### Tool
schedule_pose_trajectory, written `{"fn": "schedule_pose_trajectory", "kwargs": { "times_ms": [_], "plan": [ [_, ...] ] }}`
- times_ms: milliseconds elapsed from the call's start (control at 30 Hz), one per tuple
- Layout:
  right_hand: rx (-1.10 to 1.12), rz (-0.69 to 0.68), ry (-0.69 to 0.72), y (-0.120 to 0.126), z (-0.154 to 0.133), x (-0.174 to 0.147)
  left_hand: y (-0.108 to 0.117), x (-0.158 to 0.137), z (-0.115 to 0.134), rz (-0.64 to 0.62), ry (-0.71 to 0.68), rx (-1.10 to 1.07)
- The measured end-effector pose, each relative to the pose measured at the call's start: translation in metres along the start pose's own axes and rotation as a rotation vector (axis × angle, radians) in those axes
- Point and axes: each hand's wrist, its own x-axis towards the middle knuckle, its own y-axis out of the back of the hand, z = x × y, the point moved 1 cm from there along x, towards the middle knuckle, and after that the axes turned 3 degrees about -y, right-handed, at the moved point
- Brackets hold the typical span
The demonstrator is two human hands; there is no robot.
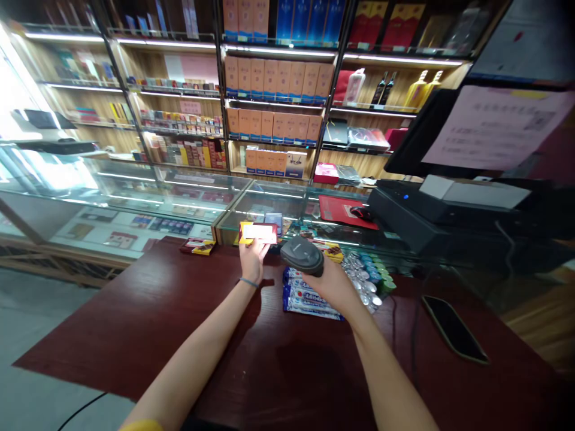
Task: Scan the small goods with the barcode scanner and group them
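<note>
My left hand (pixel 253 258) is closed on a flat chocolate box (pixel 264 233), yellow at its left end and dark red around a pale, brightly lit panel. In my right hand (pixel 335 284) is a dark grey barcode scanner (pixel 302 254), its head turned toward the box and a little apart from it. Below the scanner lie several blue-and-white wrapped packs (pixel 309 302) in a pile. Beside them are rows of small tubes (pixel 366 275) with silver, blue and green ends. Another yellow-and-red box (pixel 332 250) is partly hidden behind the scanner.
A similar box (pixel 197 246) lies on the dark red counter (pixel 135 311) at the left. A phone (pixel 454 328) rests at the right. Behind stand a glass display case (pixel 179 191), a red mouse pad (pixel 341 211), a black monitor (pixel 426 131) with a paper sheet, and shelves of boxes (pixel 274 81).
</note>
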Motion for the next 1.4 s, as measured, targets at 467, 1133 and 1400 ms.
{"fn": "schedule_pose_trajectory", "kwargs": {
  "times_ms": [467, 1133, 1400],
  "plan": [
    [0.181, 0.027, 0.050, -0.011, -0.003, -0.002, 0.018, 0.028, 0.019, 0.162, -0.097, 0.165],
    [0.268, -0.072, 0.025, -0.067, -0.003, -0.005, 0.187, 0.095, 0.140, -0.290, -0.641, 1.670],
    [0.210, -0.076, 0.044, -0.099, 0.011, -0.005, 0.195, 0.099, 0.128, -0.425, -0.650, 1.831]
  ]
}}
